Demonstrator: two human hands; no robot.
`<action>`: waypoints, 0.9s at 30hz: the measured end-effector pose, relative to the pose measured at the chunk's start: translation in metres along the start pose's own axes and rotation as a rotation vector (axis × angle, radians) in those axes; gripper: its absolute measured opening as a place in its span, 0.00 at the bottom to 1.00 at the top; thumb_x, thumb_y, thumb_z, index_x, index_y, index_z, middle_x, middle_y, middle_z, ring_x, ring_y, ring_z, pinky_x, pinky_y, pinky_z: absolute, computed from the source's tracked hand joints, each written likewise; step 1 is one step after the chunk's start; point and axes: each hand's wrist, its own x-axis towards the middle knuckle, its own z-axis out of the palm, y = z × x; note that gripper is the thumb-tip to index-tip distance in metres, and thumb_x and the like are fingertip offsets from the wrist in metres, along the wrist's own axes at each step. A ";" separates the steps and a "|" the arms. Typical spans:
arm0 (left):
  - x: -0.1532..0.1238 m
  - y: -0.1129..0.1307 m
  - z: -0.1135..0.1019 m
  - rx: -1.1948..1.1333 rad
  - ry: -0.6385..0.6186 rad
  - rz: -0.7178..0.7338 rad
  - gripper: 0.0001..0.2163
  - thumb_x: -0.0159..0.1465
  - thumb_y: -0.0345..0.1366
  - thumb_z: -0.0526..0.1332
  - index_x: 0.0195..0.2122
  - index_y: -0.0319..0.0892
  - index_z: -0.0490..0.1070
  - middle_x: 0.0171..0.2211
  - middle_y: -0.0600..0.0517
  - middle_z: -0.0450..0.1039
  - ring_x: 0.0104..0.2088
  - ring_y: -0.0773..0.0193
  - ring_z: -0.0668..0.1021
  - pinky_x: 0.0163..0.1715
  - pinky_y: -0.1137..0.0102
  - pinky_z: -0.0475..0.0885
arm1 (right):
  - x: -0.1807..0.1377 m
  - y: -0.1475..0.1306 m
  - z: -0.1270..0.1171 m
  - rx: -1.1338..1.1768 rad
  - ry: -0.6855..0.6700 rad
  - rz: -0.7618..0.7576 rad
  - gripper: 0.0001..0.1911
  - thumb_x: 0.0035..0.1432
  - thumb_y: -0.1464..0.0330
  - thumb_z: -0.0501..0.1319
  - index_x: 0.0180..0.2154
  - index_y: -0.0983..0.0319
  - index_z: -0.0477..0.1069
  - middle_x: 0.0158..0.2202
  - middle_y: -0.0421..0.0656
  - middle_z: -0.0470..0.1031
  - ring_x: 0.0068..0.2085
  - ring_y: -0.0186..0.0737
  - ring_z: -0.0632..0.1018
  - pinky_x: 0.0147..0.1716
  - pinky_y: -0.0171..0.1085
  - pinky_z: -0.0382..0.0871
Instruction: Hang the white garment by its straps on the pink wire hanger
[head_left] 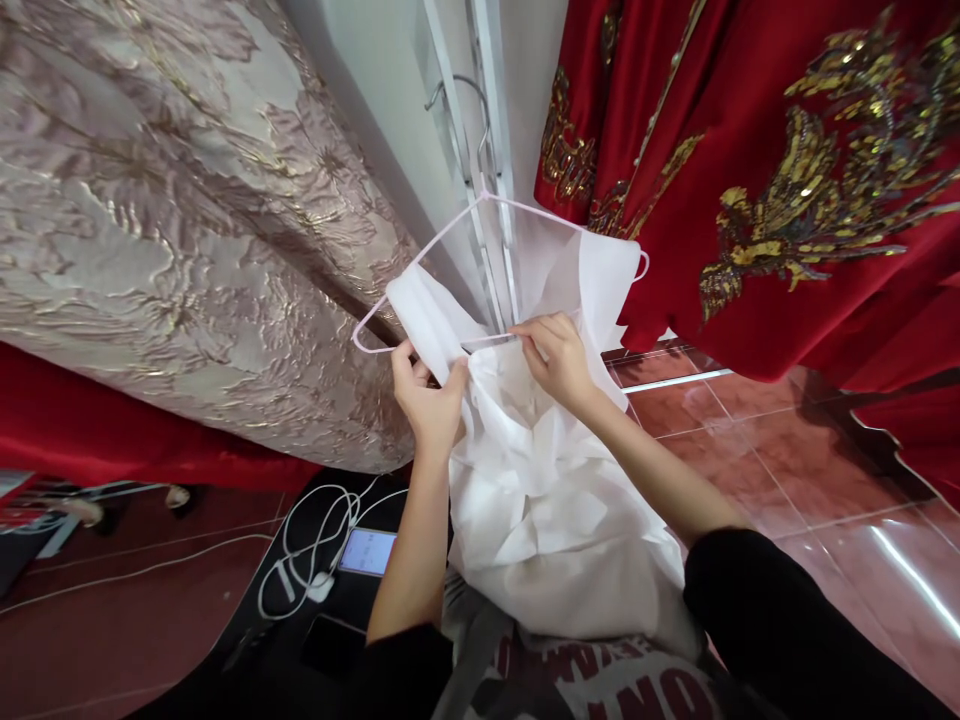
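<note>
A white dress with wide shoulder straps hangs on a pale pink hanger, its skirt bunched toward my lap. My left hand is closed around the dress's left strap, thumb in front and fingers partly hidden behind the cloth. With its fingertips pinched together, my right hand grips the hanger's lower bar near the middle of the neckline. The far strap drapes over the hanger's right end. Above, the metal hook overlaps a pair of white upright rails; whether it rests on them I cannot tell.
A pinkish brocade fabric with gold threads hangs at left. Red garments with gold sequin embroidery hang at right. A lit phone and a coiled white cable lie on a black surface beside my left arm. Reddish tiles cover the floor.
</note>
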 end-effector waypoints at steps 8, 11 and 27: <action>0.002 0.012 -0.006 -0.046 -0.006 -0.158 0.15 0.51 0.35 0.66 0.41 0.45 0.74 0.37 0.51 0.79 0.38 0.56 0.82 0.42 0.63 0.80 | 0.000 -0.002 0.002 -0.015 -0.009 0.030 0.16 0.75 0.70 0.51 0.45 0.56 0.79 0.40 0.47 0.80 0.42 0.47 0.75 0.48 0.49 0.67; 0.006 0.021 -0.019 -0.071 -0.064 -0.278 0.11 0.47 0.35 0.67 0.34 0.44 0.77 0.35 0.49 0.80 0.39 0.53 0.83 0.42 0.61 0.80 | -0.001 -0.001 0.001 -0.008 0.014 0.006 0.17 0.75 0.71 0.51 0.44 0.56 0.79 0.39 0.46 0.80 0.41 0.47 0.75 0.47 0.48 0.67; 0.077 0.067 -0.092 -0.188 -0.257 -0.253 0.07 0.62 0.40 0.66 0.37 0.46 0.70 0.70 0.53 0.67 0.80 0.57 0.51 0.80 0.53 0.55 | -0.001 -0.007 0.001 0.000 0.008 0.036 0.17 0.75 0.70 0.50 0.45 0.56 0.78 0.38 0.46 0.81 0.42 0.47 0.77 0.48 0.49 0.69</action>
